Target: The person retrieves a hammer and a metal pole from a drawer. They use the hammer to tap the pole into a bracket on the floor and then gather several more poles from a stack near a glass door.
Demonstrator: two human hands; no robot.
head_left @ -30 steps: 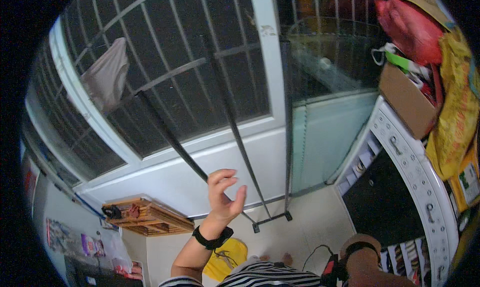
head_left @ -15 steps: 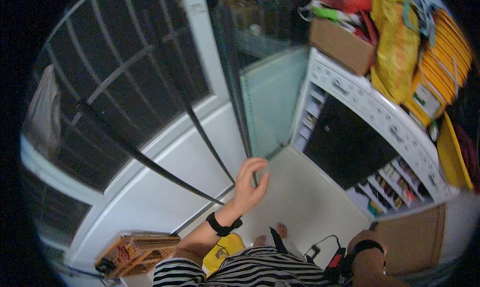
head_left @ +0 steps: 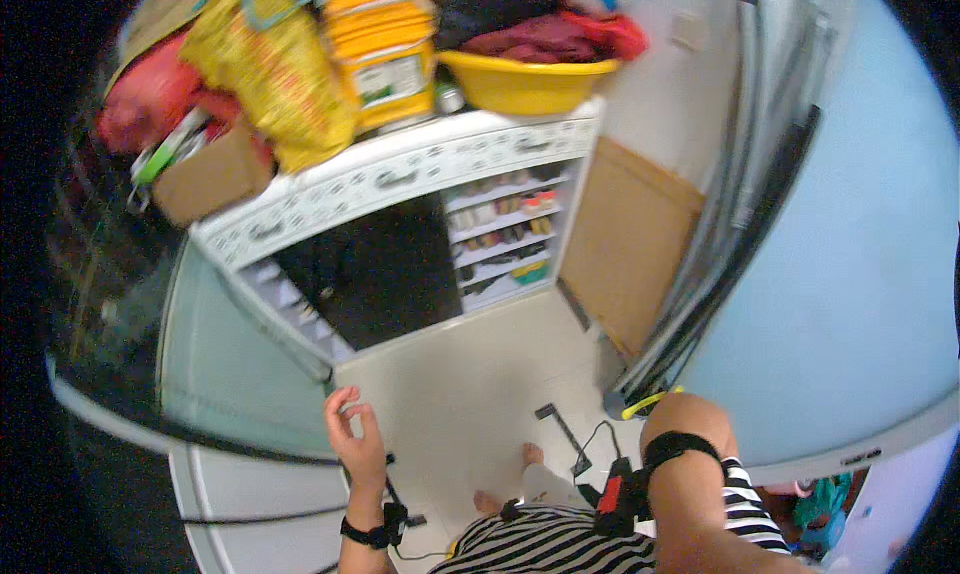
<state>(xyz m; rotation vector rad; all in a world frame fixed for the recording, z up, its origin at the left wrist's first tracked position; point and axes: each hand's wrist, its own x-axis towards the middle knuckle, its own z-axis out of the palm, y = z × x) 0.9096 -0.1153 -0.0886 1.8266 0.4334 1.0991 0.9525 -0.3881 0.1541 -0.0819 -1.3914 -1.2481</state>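
Note:
My left hand [head_left: 355, 436] is raised at lower left, fingers loosely curled and apart, with nothing between them. It is nearest the lower end of the pale green glass panel [head_left: 250, 344]. A black band [head_left: 375, 530] circles that wrist. On the right, my right hand [head_left: 692, 421] is bent beyond another black wristband [head_left: 682, 448], and its fingers are hidden. A yellow bar-like thing [head_left: 648, 404] shows just beside it; whether they touch I cannot tell. A black and red device [head_left: 615, 494] with a cable hangs by my right wrist.
Ahead stands a white shoe cabinet [head_left: 500, 134] with a dark door and shelves of shoes. On top are a cardboard box [head_left: 212, 176], a yellow bag [head_left: 275, 84], stacked orange containers [head_left: 378, 34] and a yellow basin [head_left: 530, 82]. A brown board [head_left: 630, 239] and long poles [head_left: 725, 214] lean at right.
My view has swung right, bringing the cabinet to the middle and the poles and light-blue panel into sight. My left hand now appears lower and farther left; my right forearm shows more fully.

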